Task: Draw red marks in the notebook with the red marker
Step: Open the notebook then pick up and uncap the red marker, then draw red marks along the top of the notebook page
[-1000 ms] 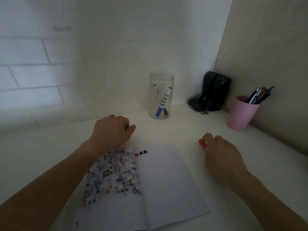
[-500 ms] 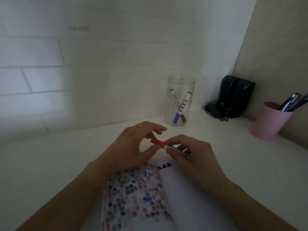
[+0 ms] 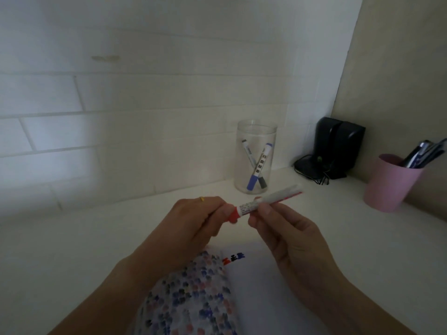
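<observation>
The red marker (image 3: 271, 200) is held in the air above the table, white barrel pointing up and right, red cap (image 3: 233, 214) toward the left. My right hand (image 3: 285, 238) grips the barrel. My left hand (image 3: 193, 226) pinches the red cap, which still sits on the marker. Below both hands the notebook (image 3: 256, 286) lies open: its left page is covered in blue, red and black marks, its right page is blank except for three small marks at the top left corner.
A clear jar (image 3: 256, 157) with a blue and a black marker stands at the back by the tiled wall. A black device (image 3: 338, 147) with cables sits in the corner. A pink cup (image 3: 391, 182) of pens stands at the right.
My right hand picked the marker up from the table and brought it to the middle. My left hand left the notebook and took hold of the cap. The marker now sits higher, barrel more exposed.
</observation>
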`<state>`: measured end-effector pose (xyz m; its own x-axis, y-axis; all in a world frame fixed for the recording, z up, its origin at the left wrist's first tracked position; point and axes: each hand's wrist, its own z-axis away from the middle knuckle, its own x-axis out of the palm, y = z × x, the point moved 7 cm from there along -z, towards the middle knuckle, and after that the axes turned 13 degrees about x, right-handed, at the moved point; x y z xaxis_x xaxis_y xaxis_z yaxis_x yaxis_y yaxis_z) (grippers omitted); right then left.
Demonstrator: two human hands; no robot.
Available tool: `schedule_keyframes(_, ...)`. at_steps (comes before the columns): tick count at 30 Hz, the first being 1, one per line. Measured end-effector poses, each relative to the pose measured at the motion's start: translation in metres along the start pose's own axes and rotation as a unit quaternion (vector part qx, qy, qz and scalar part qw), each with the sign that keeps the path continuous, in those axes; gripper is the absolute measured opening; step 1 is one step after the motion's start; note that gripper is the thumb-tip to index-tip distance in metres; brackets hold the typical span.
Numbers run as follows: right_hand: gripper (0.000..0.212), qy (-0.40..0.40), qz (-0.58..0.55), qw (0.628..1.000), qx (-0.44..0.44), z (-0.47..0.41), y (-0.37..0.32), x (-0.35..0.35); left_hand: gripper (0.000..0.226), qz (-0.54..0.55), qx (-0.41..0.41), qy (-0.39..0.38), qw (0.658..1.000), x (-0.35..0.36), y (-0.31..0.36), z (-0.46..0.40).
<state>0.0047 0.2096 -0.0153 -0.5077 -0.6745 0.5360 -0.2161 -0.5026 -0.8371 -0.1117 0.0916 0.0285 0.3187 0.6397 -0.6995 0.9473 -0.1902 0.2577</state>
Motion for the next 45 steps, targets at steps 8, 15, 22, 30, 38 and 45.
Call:
schedule_keyframes(8,0.024,0.055,0.102,0.992,-0.050,0.001,-0.006,-0.006,0.034,-0.038,0.026,-0.032,0.998,0.012,0.010,0.001)
schedule_keyframes(15,0.031,0.060,0.087,0.994,-0.024,-0.002,0.005,-0.008,0.038,-0.060,0.043,-0.011,0.997,0.009,0.013,0.003)
schedule_keyframes(22,0.027,0.039,0.110,0.993,-0.028,-0.001,0.003,-0.006,0.027,-0.079,0.038,-0.085,0.993,0.019,0.017,0.005)
schedule_keyframes(30,0.025,0.034,0.131,0.990,-0.047,0.001,0.005,0.003,0.033,0.029,-0.006,-0.132,0.991,0.023,0.017,0.005)
schedule_keyframes(38,0.019,0.091,-0.008,0.994,-0.063,0.001,-0.035,-0.035,0.051,0.201,-0.115,0.031,0.972,-0.011,-0.019,0.017)
schedule_keyframes(45,0.020,0.068,0.102,0.992,-0.032,0.002,-0.019,-0.025,0.020,0.155,-0.116,-0.056,0.979,0.005,-0.018,0.019)
